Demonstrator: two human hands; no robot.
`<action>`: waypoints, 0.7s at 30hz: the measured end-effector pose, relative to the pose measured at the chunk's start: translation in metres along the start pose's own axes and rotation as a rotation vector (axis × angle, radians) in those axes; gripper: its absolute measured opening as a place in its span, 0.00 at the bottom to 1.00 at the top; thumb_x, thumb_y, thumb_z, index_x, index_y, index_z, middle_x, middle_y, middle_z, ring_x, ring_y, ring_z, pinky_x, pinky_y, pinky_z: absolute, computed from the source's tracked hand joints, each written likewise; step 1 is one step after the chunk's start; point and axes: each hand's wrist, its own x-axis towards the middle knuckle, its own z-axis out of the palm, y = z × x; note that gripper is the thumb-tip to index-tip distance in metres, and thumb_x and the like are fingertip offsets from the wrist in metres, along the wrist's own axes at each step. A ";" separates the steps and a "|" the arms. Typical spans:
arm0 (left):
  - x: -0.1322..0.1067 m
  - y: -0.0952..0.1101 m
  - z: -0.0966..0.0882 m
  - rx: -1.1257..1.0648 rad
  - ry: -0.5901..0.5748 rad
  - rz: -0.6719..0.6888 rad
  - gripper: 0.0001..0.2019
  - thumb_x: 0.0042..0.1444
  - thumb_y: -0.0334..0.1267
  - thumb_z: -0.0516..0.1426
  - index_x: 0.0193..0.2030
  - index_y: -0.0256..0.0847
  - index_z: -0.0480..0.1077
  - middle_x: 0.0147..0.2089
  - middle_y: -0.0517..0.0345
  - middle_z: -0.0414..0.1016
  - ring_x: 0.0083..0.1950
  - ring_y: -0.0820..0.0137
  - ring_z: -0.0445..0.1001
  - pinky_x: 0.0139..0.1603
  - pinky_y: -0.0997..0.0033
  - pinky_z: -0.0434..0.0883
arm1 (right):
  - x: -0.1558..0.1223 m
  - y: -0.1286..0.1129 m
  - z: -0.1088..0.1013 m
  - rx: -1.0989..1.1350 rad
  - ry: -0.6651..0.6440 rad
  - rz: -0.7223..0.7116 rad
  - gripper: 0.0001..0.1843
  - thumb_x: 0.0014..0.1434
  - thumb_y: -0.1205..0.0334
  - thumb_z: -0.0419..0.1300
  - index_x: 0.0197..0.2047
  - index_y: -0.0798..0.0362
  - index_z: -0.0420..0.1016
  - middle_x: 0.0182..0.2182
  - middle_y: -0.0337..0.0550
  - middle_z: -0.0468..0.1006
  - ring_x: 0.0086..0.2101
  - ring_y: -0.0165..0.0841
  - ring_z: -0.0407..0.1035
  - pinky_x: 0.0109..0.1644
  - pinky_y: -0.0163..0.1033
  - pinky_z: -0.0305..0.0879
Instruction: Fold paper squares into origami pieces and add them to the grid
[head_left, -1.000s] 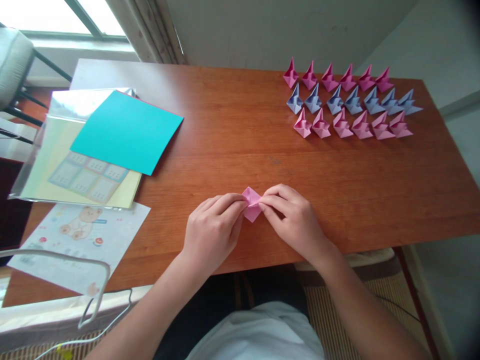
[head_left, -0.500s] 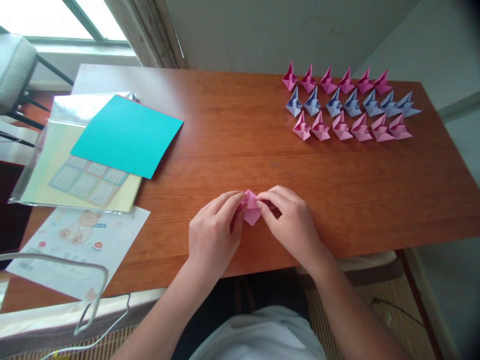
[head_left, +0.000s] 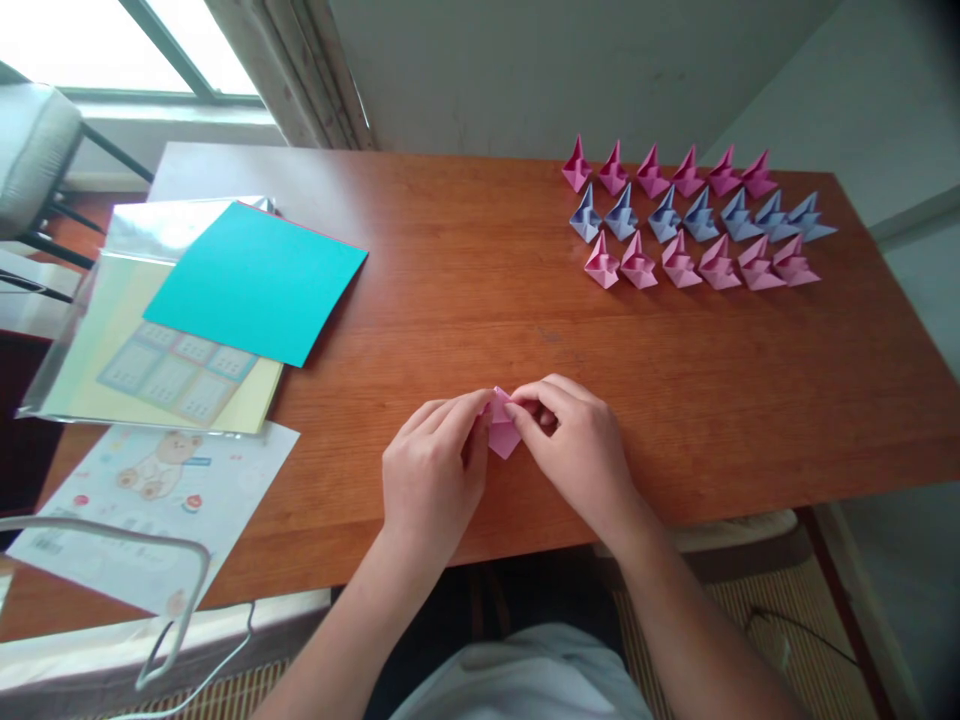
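A small pink folded paper piece [head_left: 502, 431] lies on the wooden table [head_left: 465, 280] near its front edge. My left hand [head_left: 433, 478] pinches its left side with closed fingers. My right hand [head_left: 574, 450] pinches its right side, fingers curled over the top corner. Most of the paper is covered by my fingers; only its lower point shows.
Three rows of finished folded paper shapes [head_left: 694, 220], pink, blue and pink, stand at the back right. A teal sheet [head_left: 255, 280] lies on a plastic sleeve of paper at the left, with a bear-printed sheet [head_left: 161, 500] below. A chair [head_left: 30, 150] stands by the window.
My fingers have drawn closer together over the pink paper, folding its upper flaps inward, so less of it shows. The view has tilted slightly.
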 end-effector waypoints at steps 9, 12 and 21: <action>0.002 0.003 0.001 0.046 0.012 -0.047 0.08 0.64 0.31 0.58 0.47 0.43 0.78 0.42 0.56 0.86 0.41 0.64 0.83 0.41 0.69 0.74 | 0.001 0.000 0.004 -0.012 0.033 0.035 0.06 0.64 0.62 0.65 0.33 0.49 0.78 0.30 0.39 0.78 0.31 0.31 0.70 0.36 0.36 0.63; 0.003 0.003 0.002 0.048 0.016 -0.059 0.08 0.64 0.31 0.58 0.47 0.44 0.78 0.41 0.56 0.86 0.40 0.65 0.83 0.40 0.69 0.74 | 0.001 -0.002 0.005 -0.023 0.045 0.043 0.07 0.64 0.62 0.65 0.33 0.50 0.78 0.30 0.38 0.77 0.30 0.31 0.69 0.36 0.37 0.62; 0.004 0.004 0.003 0.048 0.015 -0.070 0.09 0.64 0.31 0.59 0.48 0.43 0.78 0.41 0.55 0.86 0.40 0.64 0.83 0.40 0.69 0.74 | 0.003 -0.004 0.007 -0.041 0.072 0.060 0.08 0.64 0.62 0.65 0.32 0.49 0.78 0.30 0.38 0.77 0.30 0.31 0.68 0.35 0.37 0.60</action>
